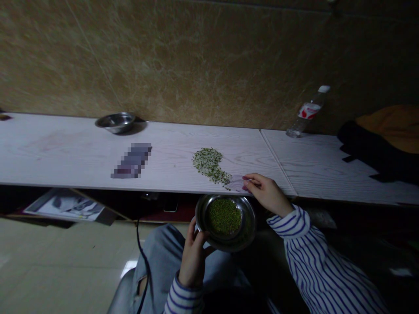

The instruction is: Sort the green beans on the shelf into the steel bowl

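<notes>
My left hand [195, 250] grips the left rim of a metal bowl [248, 231], which is held just below the counter's front edge. Small green beans [224, 216] lie in the bottom of the bowl. My right hand [262, 190] pinches a thin, clear, purplish piece [238, 183] flat on the counter. Its left edge is beside the tail of a spread pile of green and white grains [208, 163]. That pile trails from the middle of the counter toward the front edge, above the bowl.
On the white counter [170, 161], another metal bowl [117, 123] stands by the wall at the left, with a blurred-out flat object [132, 161] before it. A plastic bottle [306, 112] and dark and orange cloth [389, 131] are at the right. A cable [141, 253] hangs below.
</notes>
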Action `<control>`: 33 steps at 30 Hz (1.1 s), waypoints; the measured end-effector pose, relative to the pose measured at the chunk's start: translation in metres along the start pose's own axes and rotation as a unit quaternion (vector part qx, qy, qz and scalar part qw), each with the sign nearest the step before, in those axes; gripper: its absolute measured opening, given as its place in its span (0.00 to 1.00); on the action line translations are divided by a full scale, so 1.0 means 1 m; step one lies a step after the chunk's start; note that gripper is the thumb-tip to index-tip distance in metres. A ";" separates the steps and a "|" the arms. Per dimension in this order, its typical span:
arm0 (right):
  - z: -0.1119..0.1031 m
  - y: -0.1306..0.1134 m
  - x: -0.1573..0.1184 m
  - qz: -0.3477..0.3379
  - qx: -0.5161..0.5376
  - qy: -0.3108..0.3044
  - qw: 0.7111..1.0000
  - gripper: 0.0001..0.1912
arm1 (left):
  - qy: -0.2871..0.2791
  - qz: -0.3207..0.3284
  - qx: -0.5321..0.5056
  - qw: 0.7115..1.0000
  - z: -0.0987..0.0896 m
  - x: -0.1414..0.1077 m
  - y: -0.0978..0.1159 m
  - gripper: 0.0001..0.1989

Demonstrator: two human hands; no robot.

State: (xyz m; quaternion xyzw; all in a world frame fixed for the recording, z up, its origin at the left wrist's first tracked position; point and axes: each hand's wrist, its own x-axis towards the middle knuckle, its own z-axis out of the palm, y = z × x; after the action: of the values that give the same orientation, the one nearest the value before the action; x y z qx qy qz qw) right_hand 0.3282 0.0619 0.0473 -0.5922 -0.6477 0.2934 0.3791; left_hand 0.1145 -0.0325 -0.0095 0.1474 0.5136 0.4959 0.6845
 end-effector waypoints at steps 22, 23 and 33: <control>0.007 0.002 0.005 -0.012 0.014 0.008 1.000 0.12 | 0.009 0.017 -0.005 1.000 -0.004 0.002 0.000 0.29; 0.009 0.000 0.006 -0.014 0.012 0.006 1.000 0.11 | 0.010 0.020 -0.005 1.000 -0.004 0.002 0.000 0.29; 0.018 -0.014 0.007 -0.031 0.006 -0.040 0.999 0.11 | 0.006 0.057 -0.019 0.998 -0.012 0.005 0.000 0.30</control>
State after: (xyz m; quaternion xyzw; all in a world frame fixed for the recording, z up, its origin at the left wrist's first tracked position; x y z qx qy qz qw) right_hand 0.3056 0.0687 0.0507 -0.5573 -0.6787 0.3088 0.3654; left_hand 0.1046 -0.0321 -0.0171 0.1606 0.4986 0.5449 0.6548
